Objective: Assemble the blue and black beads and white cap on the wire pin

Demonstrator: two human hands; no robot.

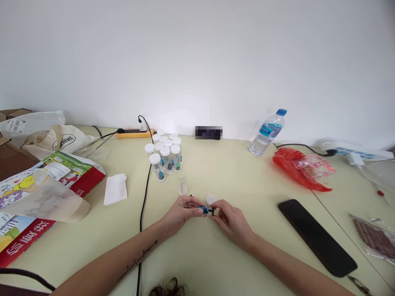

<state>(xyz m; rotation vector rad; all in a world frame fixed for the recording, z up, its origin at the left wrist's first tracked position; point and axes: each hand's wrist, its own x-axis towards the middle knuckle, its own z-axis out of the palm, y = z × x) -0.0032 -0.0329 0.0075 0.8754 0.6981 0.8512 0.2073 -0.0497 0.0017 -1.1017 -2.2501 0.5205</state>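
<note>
Near the middle of the table, my left hand (185,211) is closed on a small blue and black part (206,210), with thin wire-like strands beside its fingers. My right hand (230,220) pinches the black end of the same part from the right. Just behind my hands, a white cap (211,200) lies on the table. An uncapped clear vial (182,183) stands behind my left hand. Several clear vials with white lids (166,158) stand grouped farther back, some with small blue or green pieces inside.
A black cable (143,205) runs down left of my hands, near a folded tissue (115,189) and a plastic cup (58,201). At right are a water bottle (267,133), red bag (296,166) and black phone (317,236).
</note>
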